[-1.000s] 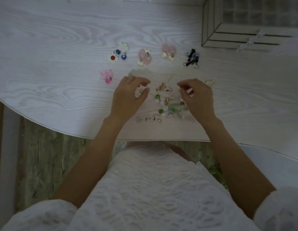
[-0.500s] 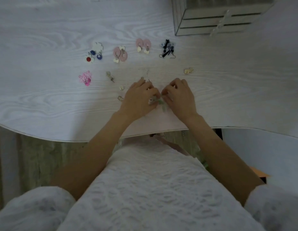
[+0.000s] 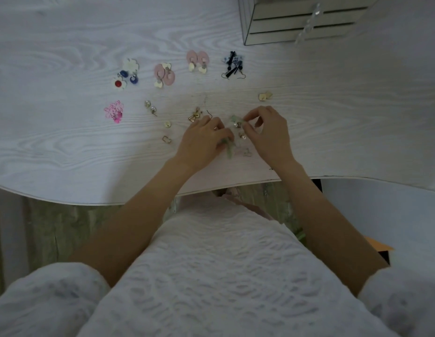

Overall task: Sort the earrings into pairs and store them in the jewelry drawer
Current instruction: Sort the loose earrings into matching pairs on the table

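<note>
Sorted earrings lie in a row on the white table (image 3: 65, 147): a white flower pair with blue and red beads (image 3: 126, 74), a pink disc pair (image 3: 164, 75), a second pink pair (image 3: 198, 61) and a black pair (image 3: 233, 65). A bright pink pair (image 3: 114, 111) sits lower left. My left hand (image 3: 204, 139) pinches a pale green earring (image 3: 229, 148). Beside it my right hand (image 3: 270, 132) pinches another green earring (image 3: 236, 120). Loose gold pieces (image 3: 195, 115) lie just beyond my left hand.
The jewelry drawer box (image 3: 296, 18) stands at the back right with its drawers shut. A small gold earring (image 3: 264, 96) lies beyond my right hand. More small gold pieces (image 3: 167, 139) and a beaded pair (image 3: 150, 107) lie left of my hands.
My hands came together over the loose pile and took hold of green earrings; the right hand has now lifted one slightly away. The view shifted, so the table items sit further left.
</note>
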Tool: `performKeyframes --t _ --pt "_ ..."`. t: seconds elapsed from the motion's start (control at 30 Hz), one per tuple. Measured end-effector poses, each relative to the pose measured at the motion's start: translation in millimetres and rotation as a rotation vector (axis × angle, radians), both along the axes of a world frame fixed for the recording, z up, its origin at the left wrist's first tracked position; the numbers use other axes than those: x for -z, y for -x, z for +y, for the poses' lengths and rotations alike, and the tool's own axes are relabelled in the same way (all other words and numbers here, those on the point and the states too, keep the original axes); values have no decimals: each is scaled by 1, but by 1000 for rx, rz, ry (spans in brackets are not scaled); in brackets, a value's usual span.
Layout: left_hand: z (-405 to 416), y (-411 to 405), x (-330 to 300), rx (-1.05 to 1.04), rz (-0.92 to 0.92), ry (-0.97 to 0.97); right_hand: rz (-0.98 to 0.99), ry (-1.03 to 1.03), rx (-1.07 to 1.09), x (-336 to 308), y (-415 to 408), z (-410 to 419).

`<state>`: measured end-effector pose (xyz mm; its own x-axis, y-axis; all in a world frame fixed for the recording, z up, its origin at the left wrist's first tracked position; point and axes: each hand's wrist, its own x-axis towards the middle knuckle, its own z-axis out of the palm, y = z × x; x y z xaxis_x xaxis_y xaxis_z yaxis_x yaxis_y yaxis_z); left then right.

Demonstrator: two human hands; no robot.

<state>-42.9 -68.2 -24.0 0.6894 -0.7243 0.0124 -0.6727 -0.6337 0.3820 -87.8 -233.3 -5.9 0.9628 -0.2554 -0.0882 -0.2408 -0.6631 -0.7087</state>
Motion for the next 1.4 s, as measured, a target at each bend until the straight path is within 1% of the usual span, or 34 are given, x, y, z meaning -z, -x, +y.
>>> performKeyframes --t 0.13,0.2,0.27,0.37,0.47,0.57,0.67,0.77,0.83,0.97,1.07,1.17,1.23,1.33,1.4 --pt "2 0 0 47 -73 -11 -28 -24 9 -2 7 -3" --pt "3 -1 -1 68 -69 -4 -27 -44 16 -1 9 -4" --pt "4 -1 -3 89 -29 29 -28 -64 27 -1 11 -4" --pt "6 4 -10 -16 165 199 -17 -116 68 -2 13 -5" --pt "3 10 -22 -184 388 425 -24 -250 137 -4 17 -6" --pt "-6 9 -31 -309 530 602 -62 -328 177 -7 17 -9" --pt "-22 -2 -35 -380 634 673 -129 -392 216 -15 16 -15" --pt "-43 -16 -36 -416 711 701 -169 -375 203 -21 13 -27" --pt "-61 -22 -34 -403 714 675 -153 -354 239 -21 10 -38" --pt "-107 -23 -22 -390 684 579 -75 -351 384 -10 5 -64" --pt "-137 -14 -11 -401 614 480 -15 -254 400 3 5 -82" --pt "-150 -7 0 -368 564 358 16 -137 374 11 5 -93" --pt "-149 -4 4 -303 478 298 36 -1 300 13 5 -96" --pt "-144 -3 7 -165 320 290 71 159 175 19 10 -98" --pt "-141 -4 5 -95 243 267 75 228 143 21 13 -96"
